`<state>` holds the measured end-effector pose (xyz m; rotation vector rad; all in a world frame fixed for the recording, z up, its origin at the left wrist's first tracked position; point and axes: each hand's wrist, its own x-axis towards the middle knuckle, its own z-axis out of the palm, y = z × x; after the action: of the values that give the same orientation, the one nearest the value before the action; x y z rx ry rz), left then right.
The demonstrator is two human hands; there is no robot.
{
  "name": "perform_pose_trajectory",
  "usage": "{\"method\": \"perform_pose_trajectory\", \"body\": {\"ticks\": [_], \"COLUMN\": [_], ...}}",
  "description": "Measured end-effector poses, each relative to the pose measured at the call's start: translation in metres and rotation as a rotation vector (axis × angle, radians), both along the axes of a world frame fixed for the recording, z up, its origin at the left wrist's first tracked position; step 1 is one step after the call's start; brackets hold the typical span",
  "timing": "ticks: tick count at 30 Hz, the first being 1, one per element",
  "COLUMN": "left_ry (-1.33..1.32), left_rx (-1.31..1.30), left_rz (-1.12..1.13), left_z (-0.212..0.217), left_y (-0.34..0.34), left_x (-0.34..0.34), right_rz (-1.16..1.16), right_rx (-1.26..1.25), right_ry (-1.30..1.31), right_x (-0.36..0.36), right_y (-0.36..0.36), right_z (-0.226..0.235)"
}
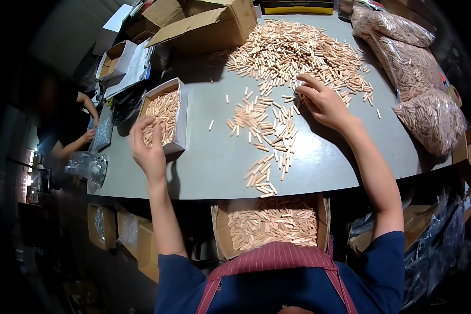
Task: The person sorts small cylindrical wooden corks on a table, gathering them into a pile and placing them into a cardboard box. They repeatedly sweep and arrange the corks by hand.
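A big heap of short wooden dowel pins (298, 52) lies on the far side of a grey table (214, 162). A loose trail of pins (269, 133) runs from it toward the near edge. My right hand (322, 102) rests at the heap's near edge, fingers bent onto the pins. My left hand (147, 146) hovers over a small white box (165, 115) part-filled with pins, fingers curled; whether it holds pins is hidden. A cardboard box (272, 222) full of pins sits below the near table edge, in front of my apron.
Clear bags packed with pins (429, 115) lie along the table's right side. Open cardboard boxes (204, 23) stand at the back left. Another person's arms (81, 141) work at the far left. More cartons and plastic bags (131, 235) sit under the table.
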<state>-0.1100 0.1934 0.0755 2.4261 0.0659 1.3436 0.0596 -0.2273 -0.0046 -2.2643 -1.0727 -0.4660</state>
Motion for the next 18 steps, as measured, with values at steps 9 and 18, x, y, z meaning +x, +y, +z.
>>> {"method": "perform_pose_trajectory", "body": {"ticks": [9,18], "left_ry": [0.476,0.499], "left_rx": [-0.032,-0.047], "left_rz": [-0.633,-0.795], "left_z": [-0.056,-0.069], "left_y": [-0.096,-0.129], "left_x": [-0.033,-0.018], "right_rz": [0.005,0.019], "right_rx": [-0.019,0.008], "right_ry": [0.023,0.044], "right_x": [0.006,0.001], "right_y": [-0.006,-0.003], "right_z": [-0.009,0.0]}}
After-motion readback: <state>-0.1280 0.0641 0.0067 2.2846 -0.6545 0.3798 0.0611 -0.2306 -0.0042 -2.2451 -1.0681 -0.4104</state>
